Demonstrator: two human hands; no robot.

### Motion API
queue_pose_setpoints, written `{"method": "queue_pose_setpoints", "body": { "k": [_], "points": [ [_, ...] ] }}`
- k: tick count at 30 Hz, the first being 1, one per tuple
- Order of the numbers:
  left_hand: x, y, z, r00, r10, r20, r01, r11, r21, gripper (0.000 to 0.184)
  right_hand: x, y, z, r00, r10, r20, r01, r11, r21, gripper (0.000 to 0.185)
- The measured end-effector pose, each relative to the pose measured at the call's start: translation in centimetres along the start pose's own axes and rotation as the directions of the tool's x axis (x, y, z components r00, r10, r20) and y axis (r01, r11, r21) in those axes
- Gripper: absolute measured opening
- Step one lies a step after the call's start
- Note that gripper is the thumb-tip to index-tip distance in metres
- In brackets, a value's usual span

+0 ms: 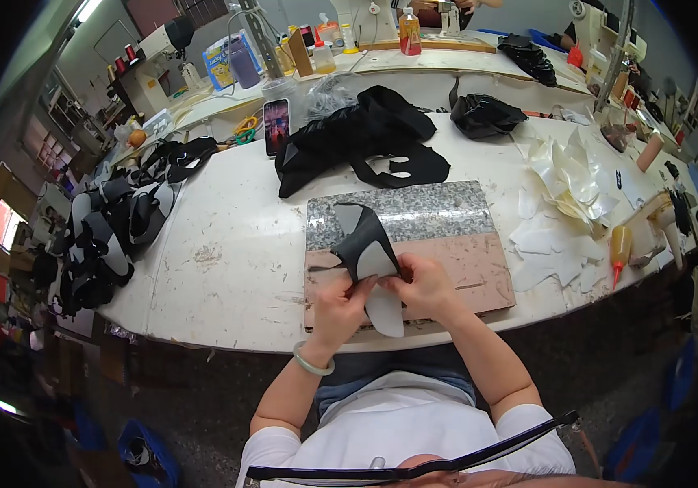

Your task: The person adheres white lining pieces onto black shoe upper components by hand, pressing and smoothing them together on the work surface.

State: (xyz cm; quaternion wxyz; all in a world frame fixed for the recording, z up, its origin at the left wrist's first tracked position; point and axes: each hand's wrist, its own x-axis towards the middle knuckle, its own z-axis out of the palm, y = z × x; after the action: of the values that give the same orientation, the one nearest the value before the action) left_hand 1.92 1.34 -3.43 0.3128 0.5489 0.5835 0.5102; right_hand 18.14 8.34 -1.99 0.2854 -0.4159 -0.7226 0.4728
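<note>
Both my hands pinch the lower part of a black-and-grey shoe upper piece (367, 248), raised over the work board. My left hand (341, 307) closes on its left side and my right hand (424, 285) on its right, the thumbs nearly meeting. A pale grey tongue-shaped part (385, 313) hangs below my fingers towards the table edge. Beneath lies a board with a speckled stone slab (446, 207) at the back and a scuffed pinkish-brown surface (471, 272) in front. My fingertips partly hide the gripped edge.
Finished-looking black-and-grey pieces (109, 232) are heaped at left on the white table (202, 276). Black material (349, 138) and a phone (276, 128) are behind the board. At right are white sheet pieces (564, 244) and a yellow glue bottle with a red tip (620, 246).
</note>
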Motion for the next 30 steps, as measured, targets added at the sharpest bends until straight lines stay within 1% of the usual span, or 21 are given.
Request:
{"method": "queue_pose_setpoints", "body": {
  "k": [1,2,4,5,6,8,9,11,12,13,15,16,17,18,20,22,23,26,27,28,30],
  "points": [
    [-0.2,0.1,0.3,0.994,0.099,-0.039,-0.090,0.976,0.199,0.017,0.1,0.0,0.1,0.999,-0.020,-0.026,0.019,1.000,-0.019,0.023],
    [-0.3,-0.2,0.7,0.976,0.184,-0.115,-0.164,0.973,0.163,0.018,0.1,-0.1,0.3,0.998,-0.041,-0.053,0.039,0.999,-0.037,0.025],
    [-0.3,-1.1,1.5,0.903,0.337,-0.266,-0.320,0.941,0.107,0.019,0.3,-0.7,0.4,0.986,-0.156,-0.064,0.160,0.985,0.065,0.021],
    [-0.3,-1.1,1.4,0.894,0.344,-0.286,-0.327,0.939,0.107,0.023,0.3,-0.8,0.4,0.975,-0.208,-0.071,0.215,0.970,0.115,0.019],
    [-0.2,-1.3,1.2,0.923,0.294,-0.248,-0.279,0.956,0.092,0.021,0.4,-0.6,0.4,0.935,-0.340,-0.104,0.339,0.940,-0.027,0.018],
    [0.0,-1.5,0.3,0.965,0.197,-0.171,-0.187,0.980,0.071,0.018,1.1,-0.4,-0.2,0.797,-0.594,-0.110,0.538,0.781,-0.318,0.016],
    [0.0,0.0,-0.3,0.978,0.152,-0.141,-0.085,0.914,0.396,0.020,1.5,-0.5,-0.9,0.781,-0.620,-0.079,0.534,0.727,-0.431,0.019],
    [-0.5,2.6,-1.6,0.911,0.409,-0.047,-0.338,0.809,0.480,0.026,2.5,-0.8,-2.6,0.754,-0.657,-0.013,0.498,0.584,-0.641,0.024],
    [-0.9,4.1,-2.0,0.853,0.521,0.005,-0.451,0.733,0.509,0.029,2.8,-1.1,-3.0,0.696,-0.716,0.060,0.561,0.490,-0.667,0.026],
    [0.5,6.3,-1.8,0.631,0.770,0.094,-0.657,0.466,0.593,0.031,3.0,-1.5,-3.3,0.634,-0.761,0.141,0.620,0.390,-0.681,0.027],
    [3.8,6.0,-1.5,0.586,0.772,0.248,-0.654,0.268,0.708,0.033,2.3,-2.8,-3.5,0.529,-0.795,0.297,0.698,0.209,-0.684,0.030],
    [4.7,5.6,-1.3,0.560,0.763,0.324,-0.645,0.154,0.749,0.034,2.2,-3.2,-3.6,0.499,-0.830,0.249,0.691,0.208,-0.692,0.028],
    [4.7,5.3,-2.0,0.725,0.580,0.373,-0.586,0.233,0.776,0.036,2.1,-3.5,-3.6,0.464,-0.863,0.198,0.683,0.206,-0.701,0.026],
    [5.1,4.8,-2.0,0.738,0.566,0.367,-0.584,0.264,0.768,0.039,2.1,-3.8,-3.7,0.424,-0.894,0.144,0.672,0.204,-0.712,0.025],
    [4.9,4.9,-1.3,0.771,0.572,0.279,-0.546,0.369,0.752,0.046,2.0,-2.9,-3.8,0.490,-0.868,0.082,0.618,0.279,-0.735,0.035],
    [4.7,4.6,-0.6,0.751,0.649,0.125,-0.546,0.502,0.671,0.052,1.4,-2.0,-3.2,0.528,-0.849,0.013,0.553,0.333,-0.764,0.038],
    [4.5,4.3,-0.2,0.739,0.672,0.042,-0.547,0.562,0.620,0.055,1.1,-2.0,-3.2,0.561,-0.827,0.006,0.566,0.379,-0.732,0.044],
    [3.6,3.1,1.7,0.729,0.667,-0.155,-0.552,0.705,0.445,0.059,1.4,-1.9,-2.6,0.472,-0.875,-0.110,0.605,0.412,-0.681,0.046],
    [3.0,2.2,2.4,0.815,0.558,-0.154,-0.496,0.810,0.312,0.064,1.6,-1.8,-2.4,0.459,-0.874,-0.157,0.619,0.442,-0.649,0.047],
    [2.4,1.9,3.4,0.858,0.487,-0.163,-0.478,0.874,0.091,0.066,1.8,-1.9,-2.5,0.434,-0.880,-0.192,0.642,0.452,-0.619,0.048],
    [1.7,1.8,5.1,0.931,0.342,-0.123,-0.363,0.862,-0.354,0.073,2.2,-2.3,-2.7,0.385,-0.886,-0.258,0.689,0.462,-0.558,0.048]
  ]
}}
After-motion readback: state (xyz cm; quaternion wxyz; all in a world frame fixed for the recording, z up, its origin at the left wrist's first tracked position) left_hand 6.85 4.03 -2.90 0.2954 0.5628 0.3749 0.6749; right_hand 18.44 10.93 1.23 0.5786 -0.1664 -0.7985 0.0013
